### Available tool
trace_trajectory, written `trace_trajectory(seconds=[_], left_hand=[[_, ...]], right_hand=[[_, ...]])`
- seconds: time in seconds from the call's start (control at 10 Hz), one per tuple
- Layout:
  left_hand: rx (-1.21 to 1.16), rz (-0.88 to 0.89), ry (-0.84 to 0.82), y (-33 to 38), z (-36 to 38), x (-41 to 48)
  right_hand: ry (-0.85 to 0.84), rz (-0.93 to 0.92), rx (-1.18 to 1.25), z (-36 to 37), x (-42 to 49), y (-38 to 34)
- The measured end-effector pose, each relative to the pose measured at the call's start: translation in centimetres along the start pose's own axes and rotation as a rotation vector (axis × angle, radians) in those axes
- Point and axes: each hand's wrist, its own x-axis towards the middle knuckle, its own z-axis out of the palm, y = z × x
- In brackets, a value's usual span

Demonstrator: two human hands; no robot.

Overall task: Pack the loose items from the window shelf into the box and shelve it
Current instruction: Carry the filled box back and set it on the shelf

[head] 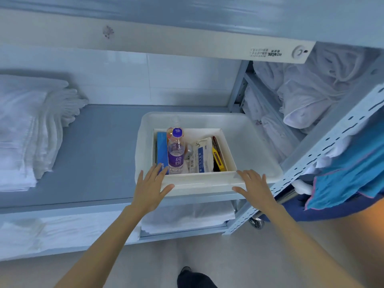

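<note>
A white cardboard box (199,180) sits on the grey shelf (93,154), set inside a white plastic tray (255,146). In the box lie a water bottle with a purple cap and label (176,150), a blue carton (162,150), a white packet with blue print (202,154) and a yellow item (218,159). My left hand (150,187) lies flat with straight fingers against the box's near left corner. My right hand (254,183) lies flat with spread fingers on the near right rim.
Folded white towels (27,132) are stacked on the shelf's left. White robes (307,94) fill the rack at right. A perforated upright (324,150) stands beside the tray, with blue cloths (353,169) on a cart. More linen (187,219) lies on the shelf below.
</note>
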Motion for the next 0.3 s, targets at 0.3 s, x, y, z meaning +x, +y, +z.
trace_trajectory(seconds=[0.3], left_hand=[[0.153,0.099,0.093,-0.2,-6.5,-5.1]], right_hand=[[0.142,0.025,-0.066,-1.8,-7.8,-7.4]])
